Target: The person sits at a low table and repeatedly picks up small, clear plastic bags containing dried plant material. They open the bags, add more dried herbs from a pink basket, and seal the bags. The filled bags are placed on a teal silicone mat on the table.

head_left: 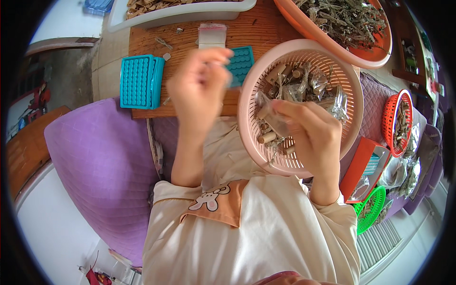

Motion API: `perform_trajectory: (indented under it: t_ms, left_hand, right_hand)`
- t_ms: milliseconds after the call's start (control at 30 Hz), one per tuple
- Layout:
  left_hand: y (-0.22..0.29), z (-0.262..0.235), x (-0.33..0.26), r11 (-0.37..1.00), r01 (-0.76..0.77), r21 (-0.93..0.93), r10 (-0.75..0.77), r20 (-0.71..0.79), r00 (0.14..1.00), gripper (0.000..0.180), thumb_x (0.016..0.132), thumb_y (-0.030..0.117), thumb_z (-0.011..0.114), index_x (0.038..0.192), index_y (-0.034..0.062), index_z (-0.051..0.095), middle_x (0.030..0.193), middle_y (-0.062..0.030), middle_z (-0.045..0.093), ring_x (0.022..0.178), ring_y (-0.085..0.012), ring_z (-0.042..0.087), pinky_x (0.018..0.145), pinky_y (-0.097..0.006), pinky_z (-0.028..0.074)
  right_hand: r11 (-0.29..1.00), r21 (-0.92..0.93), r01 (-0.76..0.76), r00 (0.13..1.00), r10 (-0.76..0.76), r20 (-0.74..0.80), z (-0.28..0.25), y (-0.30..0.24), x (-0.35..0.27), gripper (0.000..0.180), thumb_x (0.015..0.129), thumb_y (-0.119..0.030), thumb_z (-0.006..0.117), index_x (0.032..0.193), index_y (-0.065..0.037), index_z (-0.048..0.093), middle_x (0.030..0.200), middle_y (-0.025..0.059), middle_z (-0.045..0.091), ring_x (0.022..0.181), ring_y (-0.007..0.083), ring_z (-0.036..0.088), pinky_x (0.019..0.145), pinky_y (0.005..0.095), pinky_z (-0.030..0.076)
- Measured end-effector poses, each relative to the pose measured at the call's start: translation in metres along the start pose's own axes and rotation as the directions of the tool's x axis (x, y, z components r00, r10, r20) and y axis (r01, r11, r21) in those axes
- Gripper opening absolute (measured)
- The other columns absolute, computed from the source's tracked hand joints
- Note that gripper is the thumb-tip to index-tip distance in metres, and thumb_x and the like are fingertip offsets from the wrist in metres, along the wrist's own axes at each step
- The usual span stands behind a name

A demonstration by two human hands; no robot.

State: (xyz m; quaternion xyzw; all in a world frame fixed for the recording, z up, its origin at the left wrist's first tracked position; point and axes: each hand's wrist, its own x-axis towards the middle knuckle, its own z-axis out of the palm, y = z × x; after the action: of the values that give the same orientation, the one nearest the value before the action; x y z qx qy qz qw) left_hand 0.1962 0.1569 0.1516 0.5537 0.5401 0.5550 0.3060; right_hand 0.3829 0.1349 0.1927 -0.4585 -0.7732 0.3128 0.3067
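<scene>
Over the pink basket (251,142), my right hand (316,130) pinches a small clear plastic bag (275,118) between thumb and fingers. Inside the basket lie short tan cylinders (267,137), dried plant pieces and other clear bags (338,105). My left hand (202,78) is raised above the table, its fingers curled and smeared by motion. Whether it holds anything does not show. Behind it is a teal moulded tray (242,64), partly hidden. A white packet with a pink top edge (212,35) lies just beyond that hand.
More teal trays (137,81) are stacked at the wooden table's left edge. A white bin (190,18) of brown pieces and an orange basin (351,57) of dried plants stand at the back. To the right are a red basket (390,118), an orange-red box (354,171) and a green basket (377,202).
</scene>
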Motion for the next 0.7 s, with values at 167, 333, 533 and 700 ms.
perform_trajectory:
  t_ms: [167,333,533,700]
  left_hand:
    - [0.006,0.004,-0.012,0.803,0.167,-0.572,-0.044,0.223,0.974,0.014,0.08,-0.003,0.033,0.085,0.0036,0.045,0.068,-0.0035,0.048,0.056,-0.0045,0.037,0.053,-0.017,0.032]
    - [0.003,0.017,-0.02,0.777,0.336,-0.532,-0.136,0.379,0.915,0.012,0.083,0.004,0.034,0.082,0.0031,0.046,0.064,0.0017,0.042,0.054,-0.003,0.033,0.05,-0.019,0.028]
    - [0.003,0.023,-0.014,0.898,0.338,-0.282,-0.191,0.44,0.877,0.017,0.077,0.017,0.061,0.076,0.0034,0.051,0.056,0.0054,0.044,0.049,0.0007,0.035,0.042,-0.018,0.024]
    - [0.005,0.02,-0.014,0.951,0.259,-0.166,-0.175,0.4,0.9,0.009,0.077,0.011,0.061,0.078,0.0029,0.057,0.057,0.0019,0.049,0.049,-0.0005,0.041,0.042,-0.017,0.029]
  right_hand:
    - [0.873,0.403,-0.274,0.934,0.341,-0.104,0.004,0.008,-0.001,0.017,0.084,-0.008,0.052,0.095,-0.001,0.064,0.07,0.003,0.05,0.062,0.0101,0.045,0.057,0.0216,0.036]
    - [0.715,0.617,-0.329,0.917,0.398,0.027,0.009,0.012,-0.003,0.022,0.086,-0.013,0.051,0.1,0.0,0.061,0.073,0.001,0.05,0.067,0.0076,0.043,0.062,0.0203,0.035]
    - [0.606,0.724,-0.33,0.919,0.381,0.1,0.01,0.006,-0.004,0.025,0.088,-0.015,0.049,0.102,0.003,0.059,0.089,0.0058,0.06,0.077,0.0074,0.05,0.068,0.0193,0.038]
    - [0.496,0.785,-0.37,0.901,0.398,0.173,0.012,0.01,-0.007,0.028,0.087,-0.014,0.049,0.108,0.003,0.055,0.092,0.0088,0.061,0.081,0.0109,0.056,0.073,0.0229,0.044]
